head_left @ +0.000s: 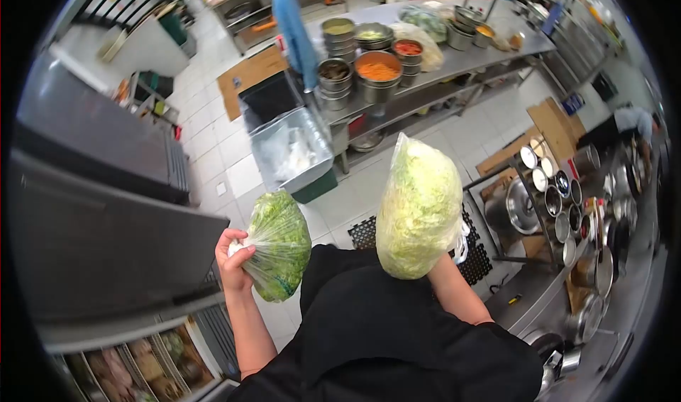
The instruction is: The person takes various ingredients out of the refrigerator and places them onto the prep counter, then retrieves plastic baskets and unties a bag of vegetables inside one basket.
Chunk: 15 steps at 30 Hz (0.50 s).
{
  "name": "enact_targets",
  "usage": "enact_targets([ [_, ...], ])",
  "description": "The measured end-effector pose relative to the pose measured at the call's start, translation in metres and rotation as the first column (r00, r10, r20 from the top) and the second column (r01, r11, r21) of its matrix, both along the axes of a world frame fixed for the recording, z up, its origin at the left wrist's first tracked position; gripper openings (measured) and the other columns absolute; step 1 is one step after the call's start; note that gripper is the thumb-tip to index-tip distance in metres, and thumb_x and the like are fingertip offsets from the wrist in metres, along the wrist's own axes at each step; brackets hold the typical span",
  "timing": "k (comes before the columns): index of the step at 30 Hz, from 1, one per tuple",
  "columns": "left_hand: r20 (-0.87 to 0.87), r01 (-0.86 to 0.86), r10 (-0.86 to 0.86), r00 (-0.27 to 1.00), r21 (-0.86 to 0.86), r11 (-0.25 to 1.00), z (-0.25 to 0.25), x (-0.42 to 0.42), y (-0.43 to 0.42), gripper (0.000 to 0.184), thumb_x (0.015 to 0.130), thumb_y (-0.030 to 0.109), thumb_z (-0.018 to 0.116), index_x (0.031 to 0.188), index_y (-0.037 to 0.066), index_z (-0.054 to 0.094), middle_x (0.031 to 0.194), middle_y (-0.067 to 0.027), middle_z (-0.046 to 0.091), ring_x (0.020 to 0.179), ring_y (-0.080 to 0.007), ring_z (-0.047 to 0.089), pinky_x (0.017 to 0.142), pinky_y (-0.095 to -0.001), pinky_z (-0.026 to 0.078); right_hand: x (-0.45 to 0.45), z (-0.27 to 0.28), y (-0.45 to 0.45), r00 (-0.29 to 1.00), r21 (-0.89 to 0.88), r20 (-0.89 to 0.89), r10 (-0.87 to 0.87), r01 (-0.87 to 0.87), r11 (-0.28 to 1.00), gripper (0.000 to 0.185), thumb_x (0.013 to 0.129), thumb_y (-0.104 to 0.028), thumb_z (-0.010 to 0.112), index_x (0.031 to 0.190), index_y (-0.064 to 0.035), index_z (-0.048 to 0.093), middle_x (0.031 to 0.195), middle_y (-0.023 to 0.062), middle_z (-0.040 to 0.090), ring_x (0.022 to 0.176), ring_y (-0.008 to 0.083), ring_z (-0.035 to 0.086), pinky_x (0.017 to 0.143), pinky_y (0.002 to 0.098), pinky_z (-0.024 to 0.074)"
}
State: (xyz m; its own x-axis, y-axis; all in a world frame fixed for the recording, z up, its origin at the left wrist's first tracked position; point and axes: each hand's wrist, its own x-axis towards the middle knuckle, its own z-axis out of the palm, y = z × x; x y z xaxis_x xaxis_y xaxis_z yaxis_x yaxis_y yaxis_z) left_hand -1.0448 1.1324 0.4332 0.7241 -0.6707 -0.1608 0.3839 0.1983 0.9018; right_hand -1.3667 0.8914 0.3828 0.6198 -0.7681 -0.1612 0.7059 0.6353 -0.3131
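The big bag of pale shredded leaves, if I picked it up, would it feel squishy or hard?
The big bag probably squishes, since thin, see-through plastic wraps the shredded leaves. It may be light for its size, because the filling looks leafy. Its rounded bottom might make it tip over.

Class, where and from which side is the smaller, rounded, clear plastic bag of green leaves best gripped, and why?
Grip the clear plastic bag of green leaves by its gathered neck, probably best from the picture's left, where the left hand holds it. The plastic narrows there and fans into a bulging body, so the neck offers a slim hold; squeezing the body might crush leaves.
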Motion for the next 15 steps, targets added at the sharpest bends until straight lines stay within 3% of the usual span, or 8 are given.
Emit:
enact_targets([
  [1,0.025,0.046,-0.047,0.999,0.033,0.998,-0.003,0.006,-0.015,0.028,0.067,-0.006,0.069,0.092,0.004,0.061,0.087,-0.0048,0.064,0.079,-0.0143,0.061,0.073,-0.0255,0.047,-0.004,0.009,0.000,0.997,-0.084,-0.075,-0.037,0.030,0.996,0.049,0.106,-0.033,0.049,0.147,-0.0068,0.043,0.140,0.0117,0.057,0.123,0.0243,0.060,0.101,0.0414,0.0540],
  [4,0.040,0.139,-0.143,0.989,0.073,0.988,-0.008,0.002,-0.083,0.027,0.065,-0.004,0.069,0.089,0.005,0.062,0.086,-0.0045,0.064,0.077,-0.0127,0.060,0.071,-0.0240,0.045,-0.019,0.022,-0.038,0.996,-0.044,-0.060,-0.068,0.065,0.997,0.047,0.106,-0.029,0.050,0.147,-0.0079,0.043,0.143,0.0098,0.055,0.126,0.0219,0.057,0.103,0.0395,0.0525],
  [7,-0.007,0.200,-0.200,0.980,0.028,0.979,-0.017,0.017,-0.144,0.028,0.063,-0.003,0.069,0.088,0.005,0.060,0.085,-0.0041,0.063,0.076,-0.0137,0.060,0.070,-0.0251,0.045,-0.006,0.019,-0.074,0.993,-0.036,-0.071,-0.090,0.087,0.996,0.048,0.106,-0.029,0.050,0.148,-0.0079,0.043,0.144,0.0098,0.054,0.127,0.0219,0.057,0.103,0.0396,0.0523],
  [9,-0.099,0.287,-0.298,0.949,-0.111,0.951,-0.029,0.035,-0.183,0.028,0.063,-0.003,0.068,0.087,0.006,0.058,0.084,-0.0042,0.063,0.076,-0.0148,0.060,0.072,-0.0257,0.046,0.004,0.012,-0.109,0.989,-0.057,-0.086,-0.122,0.118,0.991,0.049,0.106,-0.031,0.049,0.148,-0.0075,0.042,0.144,0.0104,0.053,0.126,0.0226,0.057,0.103,0.0405,0.0526],
  [13,-0.112,0.350,-0.362,0.925,-0.118,0.929,-0.024,0.056,-0.279,0.029,0.062,-0.002,0.068,0.087,0.006,0.056,0.084,-0.0052,0.063,0.077,-0.0159,0.060,0.073,-0.0265,0.047,0.008,0.012,-0.191,0.967,-0.130,-0.124,-0.222,0.206,0.970,0.052,0.106,-0.035,0.048,0.149,-0.0068,0.041,0.146,0.0116,0.052,0.125,0.0241,0.059,0.102,0.0421,0.0531],
  [15,0.033,0.478,-0.478,0.878,-0.117,0.870,-0.017,0.063,-0.334,0.030,0.062,-0.002,0.068,0.088,0.007,0.056,0.084,-0.0055,0.063,0.076,-0.0167,0.061,0.073,-0.0272,0.048,0.001,0.018,-0.227,0.960,-0.136,-0.126,-0.252,0.235,0.962,0.053,0.106,-0.036,0.048,0.149,-0.0066,0.041,0.146,0.0119,0.052,0.125,0.0244,0.059,0.102,0.0425,0.0532],
])
